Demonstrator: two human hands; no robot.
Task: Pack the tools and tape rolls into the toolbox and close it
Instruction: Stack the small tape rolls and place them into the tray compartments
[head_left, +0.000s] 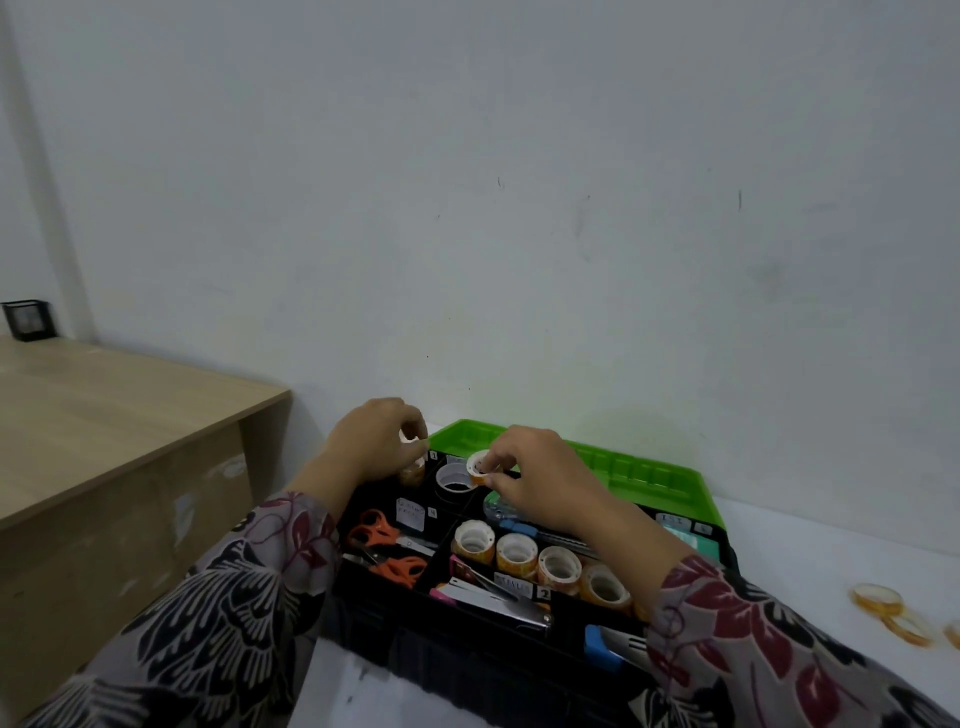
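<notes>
The black toolbox (467, 644) lies open on the white table, its green lid (644, 475) tipped back against the wall. My left hand (371, 441) pinches a small tape roll (413, 436) above a stack of rolls (413, 473) in the back-left compartment. My right hand (540, 475) pinches an orange-and-white tape roll (477, 464) above a larger white-cored black roll (454, 480). Several orange tape rolls (514, 553) stand in a row in the middle compartment. Orange scissors (387, 545) lie at the left, a stapler (498, 603) at the front.
Loose yellow tape rolls (896, 610) lie on the white table (831, 551) to the right of the box. A wooden desk (119, 415) stands at the left with a black cube-shaped holder (28, 319) at its back. The wall is directly behind the lid.
</notes>
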